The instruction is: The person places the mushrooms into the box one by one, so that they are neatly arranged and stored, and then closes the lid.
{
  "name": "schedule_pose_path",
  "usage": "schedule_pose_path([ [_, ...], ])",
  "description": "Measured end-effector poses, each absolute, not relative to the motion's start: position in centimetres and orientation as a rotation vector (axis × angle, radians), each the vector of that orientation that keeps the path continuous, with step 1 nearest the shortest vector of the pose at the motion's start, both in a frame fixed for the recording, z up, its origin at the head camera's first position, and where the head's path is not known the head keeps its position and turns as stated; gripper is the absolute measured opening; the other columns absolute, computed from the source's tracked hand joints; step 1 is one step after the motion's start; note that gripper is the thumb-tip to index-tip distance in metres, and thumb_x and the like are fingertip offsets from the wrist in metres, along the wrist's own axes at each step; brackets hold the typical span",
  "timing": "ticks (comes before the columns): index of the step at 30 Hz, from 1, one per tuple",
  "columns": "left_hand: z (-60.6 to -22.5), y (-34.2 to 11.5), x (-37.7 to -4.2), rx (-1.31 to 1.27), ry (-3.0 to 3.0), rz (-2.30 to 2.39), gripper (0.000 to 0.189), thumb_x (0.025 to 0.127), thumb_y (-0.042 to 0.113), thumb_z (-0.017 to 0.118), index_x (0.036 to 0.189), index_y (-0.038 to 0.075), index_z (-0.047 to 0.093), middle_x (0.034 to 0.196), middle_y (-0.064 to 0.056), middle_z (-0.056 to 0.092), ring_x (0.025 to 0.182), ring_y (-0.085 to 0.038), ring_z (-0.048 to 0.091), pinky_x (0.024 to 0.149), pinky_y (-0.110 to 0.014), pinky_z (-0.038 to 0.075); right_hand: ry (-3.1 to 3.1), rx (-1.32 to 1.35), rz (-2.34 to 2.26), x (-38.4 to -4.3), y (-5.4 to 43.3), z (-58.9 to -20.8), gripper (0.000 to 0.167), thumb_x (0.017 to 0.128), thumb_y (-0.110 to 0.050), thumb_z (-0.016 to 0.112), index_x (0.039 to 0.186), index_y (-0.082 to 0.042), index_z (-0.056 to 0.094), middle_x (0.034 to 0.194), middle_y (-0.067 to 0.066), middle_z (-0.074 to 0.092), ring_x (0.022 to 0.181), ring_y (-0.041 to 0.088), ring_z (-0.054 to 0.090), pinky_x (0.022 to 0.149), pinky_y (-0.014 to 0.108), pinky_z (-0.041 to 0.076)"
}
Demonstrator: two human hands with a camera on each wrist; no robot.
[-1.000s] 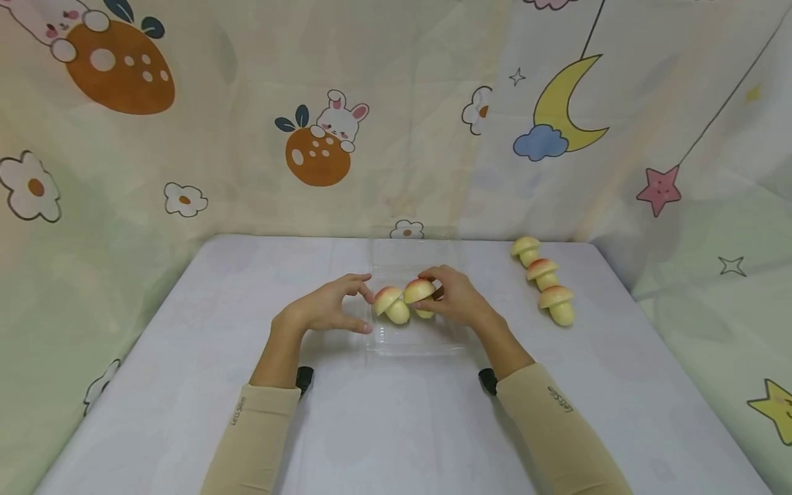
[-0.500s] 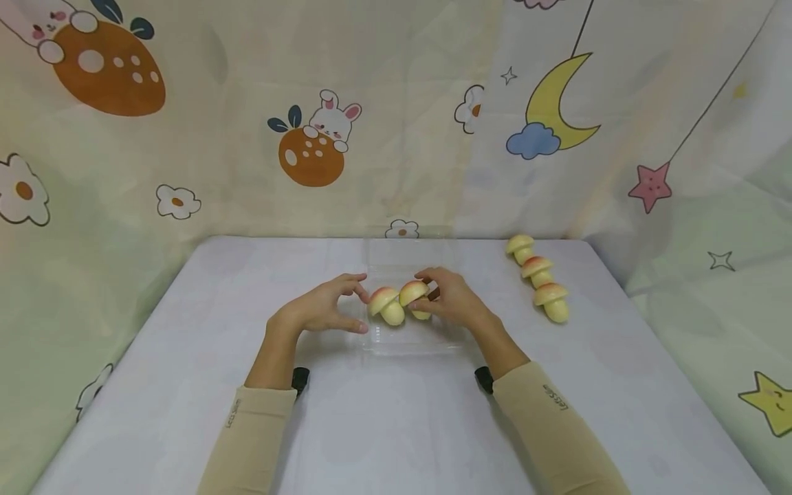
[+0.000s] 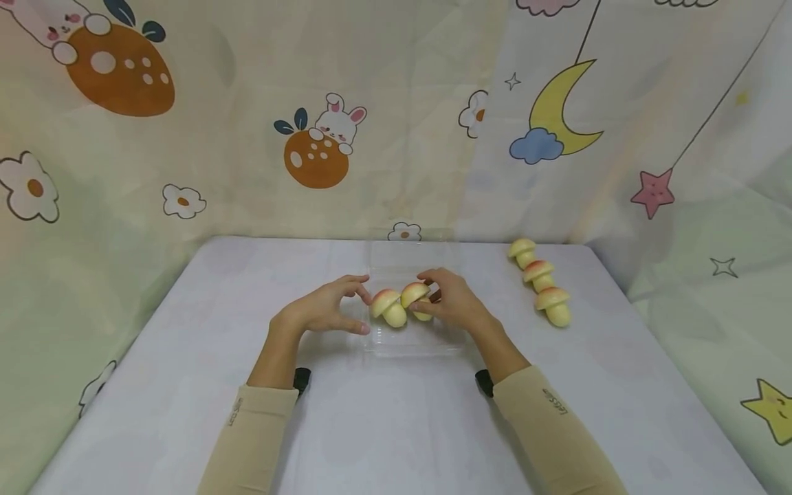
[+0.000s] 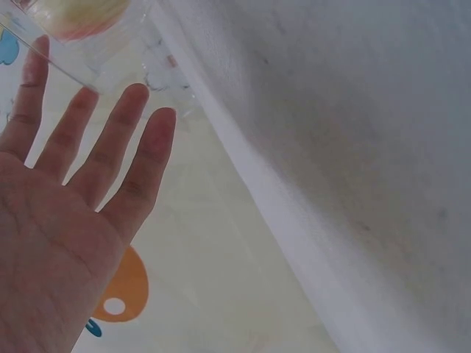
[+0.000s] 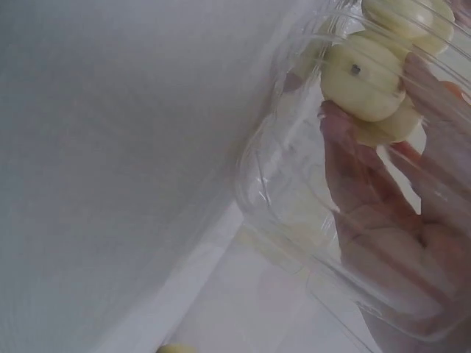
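Observation:
In the head view a clear plastic box [image 3: 413, 345] with its lid raised at the back lies mid-table. Inside are two toy mushrooms, pale yellow with reddish caps. My right hand [image 3: 456, 300] grips the right mushroom [image 3: 413, 293] between thumb and fingers. Through the clear wall in the right wrist view, fingers [image 5: 340, 136] touch this mushroom [image 5: 362, 79] from the side. The left mushroom [image 3: 390, 309] leans close to it. My left hand [image 3: 322, 306] stands at the box's left side, thumb and fingers spread; the left wrist view shows its fingers [image 4: 132, 143] extended near the box wall.
Several toy mushrooms make a short row at the table's back right, among them the nearest mushroom [image 3: 555, 307]. A white cloth covers the table [image 3: 396, 426]. Behind it hangs a printed curtain [image 3: 241, 124].
The view shifts slightly with the head. Both hands and the mushrooms keep nearly the same places, the right hand still holding its mushroom.

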State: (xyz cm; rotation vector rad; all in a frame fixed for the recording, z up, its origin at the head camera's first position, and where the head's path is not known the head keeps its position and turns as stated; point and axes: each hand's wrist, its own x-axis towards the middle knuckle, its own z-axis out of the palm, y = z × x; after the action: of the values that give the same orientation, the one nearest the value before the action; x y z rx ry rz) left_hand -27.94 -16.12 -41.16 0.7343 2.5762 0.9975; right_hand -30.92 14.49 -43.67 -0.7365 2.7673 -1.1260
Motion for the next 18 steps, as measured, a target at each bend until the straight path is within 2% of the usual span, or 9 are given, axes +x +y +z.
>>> schedule_pose_path([
  [18, -41.2, -16.1, -28.0, 0.708, 2.578, 0.991, 0.053, 0.077, 0.045, 0.090, 0.119, 0.022, 0.066, 0.168, 0.002, 0.030, 0.143, -0.032, 0.044, 0.118, -0.058, 0.033, 2.868, -0.837, -1.080, -30.4, 14.9, -42.2, 0.064, 0.089, -0.029, 0.083, 0.140, -0.002, 0.056, 0.129, 0.024, 0.059, 0.100, 0.034, 0.071, 0.084, 0.038, 0.061],
])
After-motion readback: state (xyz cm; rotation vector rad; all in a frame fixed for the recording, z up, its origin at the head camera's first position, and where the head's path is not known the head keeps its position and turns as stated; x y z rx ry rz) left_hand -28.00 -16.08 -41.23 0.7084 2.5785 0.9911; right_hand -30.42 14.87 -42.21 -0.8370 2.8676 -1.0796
